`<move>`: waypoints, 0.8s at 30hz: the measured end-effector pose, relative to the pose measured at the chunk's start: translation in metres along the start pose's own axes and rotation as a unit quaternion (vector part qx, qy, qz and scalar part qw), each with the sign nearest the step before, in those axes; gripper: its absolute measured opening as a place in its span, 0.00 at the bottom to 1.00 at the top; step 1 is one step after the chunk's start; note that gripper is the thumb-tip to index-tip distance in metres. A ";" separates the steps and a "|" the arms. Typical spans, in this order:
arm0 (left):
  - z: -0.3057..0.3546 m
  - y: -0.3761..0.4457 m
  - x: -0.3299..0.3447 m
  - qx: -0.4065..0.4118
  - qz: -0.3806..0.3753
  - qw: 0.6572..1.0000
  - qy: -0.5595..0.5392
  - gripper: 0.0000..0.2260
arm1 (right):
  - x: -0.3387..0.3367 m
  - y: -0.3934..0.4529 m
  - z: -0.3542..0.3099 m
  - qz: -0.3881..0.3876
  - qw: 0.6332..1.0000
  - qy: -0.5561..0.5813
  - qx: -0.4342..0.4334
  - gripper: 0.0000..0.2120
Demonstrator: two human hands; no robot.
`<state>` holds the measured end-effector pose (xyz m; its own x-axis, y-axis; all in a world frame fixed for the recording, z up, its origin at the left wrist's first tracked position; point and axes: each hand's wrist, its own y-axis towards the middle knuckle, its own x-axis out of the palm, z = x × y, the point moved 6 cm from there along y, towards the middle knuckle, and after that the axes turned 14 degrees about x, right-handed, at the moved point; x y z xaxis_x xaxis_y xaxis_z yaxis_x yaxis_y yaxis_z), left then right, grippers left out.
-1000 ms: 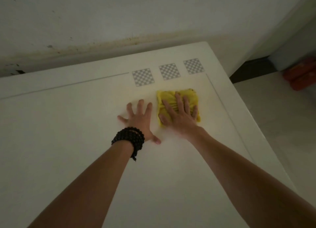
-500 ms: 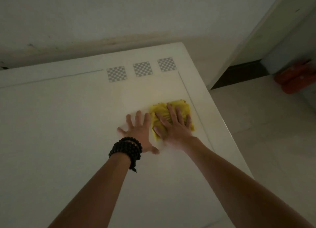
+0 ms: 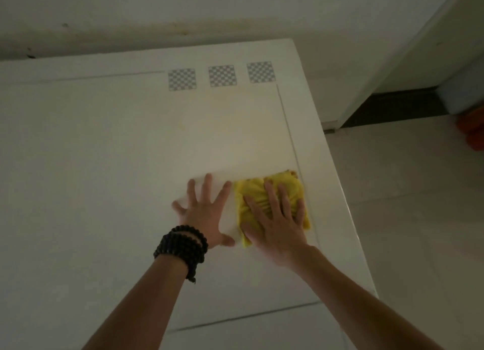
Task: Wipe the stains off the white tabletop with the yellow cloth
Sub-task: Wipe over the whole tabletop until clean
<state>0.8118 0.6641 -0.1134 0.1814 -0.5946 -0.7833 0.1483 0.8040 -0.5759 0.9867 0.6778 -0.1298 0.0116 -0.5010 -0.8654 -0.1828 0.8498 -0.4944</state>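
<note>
You've dragged the yellow cloth (image 3: pixel 272 205) nearer you, farther from the checkered squares (image 3: pixel 222 76). Your right hand (image 3: pixel 275 223) presses it, fingers spread; left hand (image 3: pixel 203 213) splayed flat beside.

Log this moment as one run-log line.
phase: wiping | right hand: flat on yellow cloth | left hand: spread flat on white tabletop beside cloth | cloth: near right groove
</note>
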 end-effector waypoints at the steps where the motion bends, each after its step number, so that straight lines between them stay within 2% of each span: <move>1: 0.002 -0.003 0.004 0.000 0.004 1.000 0.004 0.55 | -0.002 0.006 -0.001 -0.003 1.000 0.007 0.005 0.31; 8: 0.010 -0.016 0.007 0.001 0.000 1.000 -0.010 0.55 | -0.019 0.046 -0.020 0.009 1.000 0.019 0.018 0.32; 14: 0.026 -0.075 0.054 0.018 0.035 0.999 0.000 0.49 | 0.027 -0.035 0.000 0.008 1.000 0.020 0.019 0.32; 19: 0.026 -0.133 0.095 0.038 0.014 0.998 -0.037 0.47 | 0.068 -0.117 0.015 -0.023 0.998 0.021 0.062 0.32; 22: 0.013 -0.164 0.108 0.035 0.038 0.997 -0.059 0.41 | 0.094 -0.159 0.001 -0.032 0.998 0.016 0.060 0.32; 24: -0.004 -0.180 0.114 0.006 0.049 0.997 -0.057 0.41 | 0.108 -0.175 -0.023 -0.037 0.998 0.008 0.041 0.32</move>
<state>0.8021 0.4517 -0.0999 0.3046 -0.5105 -0.8041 0.1363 0.8589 -0.4937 0.9977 0.4713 -0.1350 0.0059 -0.5647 -0.8253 -0.1005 0.8208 -0.5623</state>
